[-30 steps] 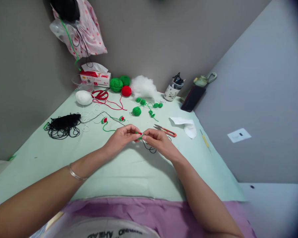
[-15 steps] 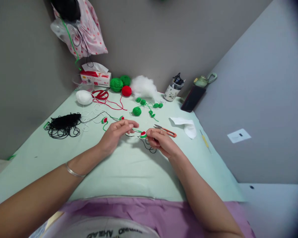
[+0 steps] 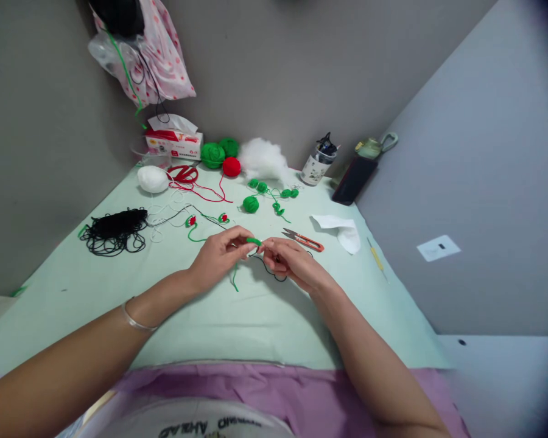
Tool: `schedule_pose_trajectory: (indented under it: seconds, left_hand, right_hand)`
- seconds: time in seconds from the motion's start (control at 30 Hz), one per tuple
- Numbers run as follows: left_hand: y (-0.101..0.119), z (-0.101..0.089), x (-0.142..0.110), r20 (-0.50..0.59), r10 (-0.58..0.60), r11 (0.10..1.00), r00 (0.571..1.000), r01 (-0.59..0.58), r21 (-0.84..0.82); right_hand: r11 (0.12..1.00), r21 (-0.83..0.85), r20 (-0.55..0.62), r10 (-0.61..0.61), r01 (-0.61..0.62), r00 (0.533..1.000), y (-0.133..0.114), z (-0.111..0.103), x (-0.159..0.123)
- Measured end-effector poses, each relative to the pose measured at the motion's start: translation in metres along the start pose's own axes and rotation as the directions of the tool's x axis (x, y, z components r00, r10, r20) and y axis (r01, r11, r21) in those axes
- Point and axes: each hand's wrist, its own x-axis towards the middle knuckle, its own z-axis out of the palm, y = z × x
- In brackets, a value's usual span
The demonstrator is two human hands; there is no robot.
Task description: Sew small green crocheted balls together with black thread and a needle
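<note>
A small crocheted watermelon slice [image 3: 254, 241] is between my hands, its green edge uppermost. My left hand [image 3: 223, 255] pinches the slice's left side between thumb and fingers. The fingertips of my right hand [image 3: 290, 260] close on its right end; whether they also hold a needle is hidden. A green yarn tail [image 3: 235, 278] hangs under my left hand. Thin black yarn [image 3: 269, 271] loops beneath my right hand. Two similar red and green slices [image 3: 190, 221] lie beyond my left hand. Orange-handled thread snips [image 3: 304, 239] rest just past my right hand.
Black yarn [image 3: 114, 231] lies on the left, with a white yarn ball [image 3: 153, 179] behind it. Green balls [image 3: 213, 156], a red ball [image 3: 231, 166], stuffing [image 3: 263, 159] and a tissue box [image 3: 176, 145] line the back. A crochet hook [image 3: 375, 255] and a tissue [image 3: 340, 231] lie right.
My left hand has come right and closed on the watermelon slice, which was in my right fingers. The slice now shows its green edge instead of its red face, and a green tail hangs down.
</note>
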Motion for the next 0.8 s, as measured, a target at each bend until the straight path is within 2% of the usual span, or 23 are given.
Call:
schedule_pose_trajectory:
  seconds: [0.07,0.13,0.3,0.37,0.47,0.5,0.6,0.8]
  left_hand:
    - [-0.003,-0.002,0.003,-0.032,-0.115,0.986,0.993,0.110,-0.129]
    - [-0.005,-0.004,0.006,-0.035,-0.185,0.956,0.982,0.172,-0.240]
    - [-0.004,-0.006,0.009,-0.004,-0.267,0.895,0.964,0.247,-0.371]
    - [-0.002,-0.005,0.008,0.006,-0.271,0.891,0.963,0.253,-0.377]
    - [-0.001,-0.005,0.007,0.027,-0.266,0.891,0.964,0.257,-0.375]
    - [0.000,-0.005,0.007,0.030,-0.267,0.891,0.963,0.259,-0.373]
    - [0.000,-0.005,0.007,0.020,-0.276,0.891,0.961,0.264,-0.370]
    - [0.002,-0.005,0.008,0.017,-0.287,0.893,0.958,0.274,-0.356]
  right_hand:
    - [0.994,-0.080,-0.040,-0.081,0.077,0.996,-0.003,-0.001,-0.004]
    - [0.967,-0.197,-0.095,-0.179,0.158,0.979,-0.004,-0.002,-0.006]
    - [0.891,-0.401,-0.235,-0.323,0.211,0.917,0.002,-0.004,-0.006]
    - [0.807,-0.539,-0.252,-0.428,0.241,0.868,0.003,-0.003,-0.006]
    - [0.574,-0.770,-0.189,-0.622,0.278,0.760,0.004,-0.001,-0.008]
    - [0.510,-0.814,-0.158,-0.656,0.279,0.738,0.004,-0.001,-0.009]
    - [0.405,-0.873,-0.092,-0.683,0.272,0.724,0.005,0.002,-0.010]
    - [0.269,-0.922,0.003,-0.717,0.280,0.697,0.008,0.004,-0.010]
